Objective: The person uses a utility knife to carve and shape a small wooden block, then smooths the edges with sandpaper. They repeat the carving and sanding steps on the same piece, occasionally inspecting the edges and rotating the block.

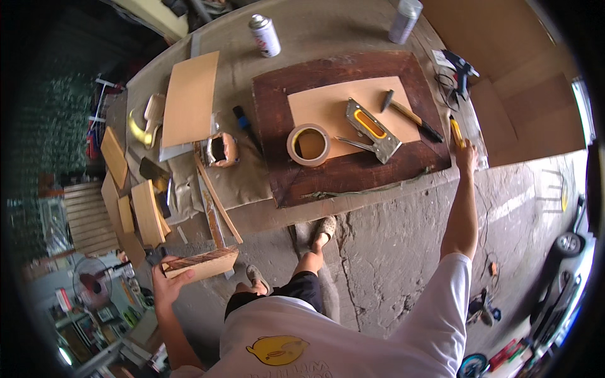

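My left hand (169, 282) grips a short wooden block (205, 268) with a rough, streaked dark top, held off the table's near-left edge. My right hand (467, 150) reaches to the table's right edge, fingers closed on a yellow utility knife (456, 130). Left of it, a dark-stained wooden panel (283, 183) with a light board inset carries a tape roll (321, 148), a metal staple gun (390, 150) with a yellow handle and a hammer (413, 116). A long thin wood strip (225, 217) and a metal bar (211, 220) project over the front edge near my left hand.
Two spray cans (266, 40), a glue gun (462, 69), a container (222, 150), a brush (244, 123) and several wood boards (150, 214) lie on the covered table. Cardboard (523, 94) stands at right, shelving and a fan (93, 277) at left, a car (564, 283) at lower right.
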{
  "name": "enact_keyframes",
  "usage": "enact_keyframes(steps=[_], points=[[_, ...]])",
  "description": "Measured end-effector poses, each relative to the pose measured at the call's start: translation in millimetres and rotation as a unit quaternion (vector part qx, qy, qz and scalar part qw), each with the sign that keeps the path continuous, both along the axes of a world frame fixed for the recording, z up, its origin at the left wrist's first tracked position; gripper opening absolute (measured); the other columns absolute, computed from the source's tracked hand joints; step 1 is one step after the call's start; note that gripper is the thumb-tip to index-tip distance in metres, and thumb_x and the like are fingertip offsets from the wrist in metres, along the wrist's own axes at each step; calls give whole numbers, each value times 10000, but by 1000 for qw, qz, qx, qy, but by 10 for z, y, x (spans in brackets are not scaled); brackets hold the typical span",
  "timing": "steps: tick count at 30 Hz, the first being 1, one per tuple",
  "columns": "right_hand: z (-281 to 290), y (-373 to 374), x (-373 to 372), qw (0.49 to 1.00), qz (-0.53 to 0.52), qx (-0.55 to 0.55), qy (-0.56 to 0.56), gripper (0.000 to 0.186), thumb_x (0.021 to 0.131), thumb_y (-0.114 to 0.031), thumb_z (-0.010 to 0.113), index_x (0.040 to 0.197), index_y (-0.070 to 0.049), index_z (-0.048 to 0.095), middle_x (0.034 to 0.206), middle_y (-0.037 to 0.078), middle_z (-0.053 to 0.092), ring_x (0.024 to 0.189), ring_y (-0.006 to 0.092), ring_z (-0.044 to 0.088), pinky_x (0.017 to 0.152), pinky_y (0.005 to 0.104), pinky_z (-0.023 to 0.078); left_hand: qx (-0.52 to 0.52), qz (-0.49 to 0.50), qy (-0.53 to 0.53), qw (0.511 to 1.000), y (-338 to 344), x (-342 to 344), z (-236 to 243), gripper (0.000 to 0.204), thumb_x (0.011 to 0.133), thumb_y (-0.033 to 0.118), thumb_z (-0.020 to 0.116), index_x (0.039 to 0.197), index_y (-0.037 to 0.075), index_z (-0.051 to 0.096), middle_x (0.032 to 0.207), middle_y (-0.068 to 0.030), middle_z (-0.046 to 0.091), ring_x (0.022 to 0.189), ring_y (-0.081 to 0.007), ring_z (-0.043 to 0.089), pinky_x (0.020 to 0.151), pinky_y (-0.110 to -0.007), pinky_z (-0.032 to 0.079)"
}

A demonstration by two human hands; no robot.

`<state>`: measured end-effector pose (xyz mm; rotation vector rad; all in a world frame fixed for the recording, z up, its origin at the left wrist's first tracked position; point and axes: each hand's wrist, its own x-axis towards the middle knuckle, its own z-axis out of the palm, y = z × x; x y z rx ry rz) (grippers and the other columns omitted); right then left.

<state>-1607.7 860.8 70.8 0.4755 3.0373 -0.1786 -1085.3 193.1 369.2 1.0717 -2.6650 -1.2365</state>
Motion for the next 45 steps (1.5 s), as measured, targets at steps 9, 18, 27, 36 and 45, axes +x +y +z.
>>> enact_keyframes(steps=[9,18,27,36,45], points=[[-377,625,-163,985,167,13,32,262,921,-175,530,1011,66,576,940,271,613,932,437,621,838,526,501,97,86,1,992,-251,664,-175,340,736,156,895,968,10,695,883,-35,710,813,-113,648,753,-294,536],[171,-56,2156,781,-124,-574,211,529,1021,-390,576,1373,-2,499,929,132,597,850,166,520,765,337,439,87,244,1,966,-1066,2207,-162,323,759,198,874,979,40,699,914,-27,699,836,-118,628,768,-301,508],[1014,-4125,4350,774,107,-608,137,280,1017,-350,602,956,-82,543,789,-11,482,660,94,408,603,249,353,-126,118,-16,985,-3149,3657,-280,407,810,343,804,1038,26,685,873,-188,699,804,-322,702,735,-378,522],[1688,-7711,6639,674,242,-675,-180,242,1041,-278,580,1017,-38,602,732,-64,514,628,21,436,529,208,353,-213,-11,-36,976,-4512,3552,-235,351,845,318,783,1064,62,685,908,-158,731,805,-342,708,710,-413,537],[1261,-9384,7315,641,331,-650,-239,197,1063,-153,497,1182,2,483,861,80,657,677,129,616,633,296,512,-213,-132,-116,961,-5347,3025,-538,296,847,269,776,1060,98,661,902,-136,732,791,-333,711,677,-428,542]])
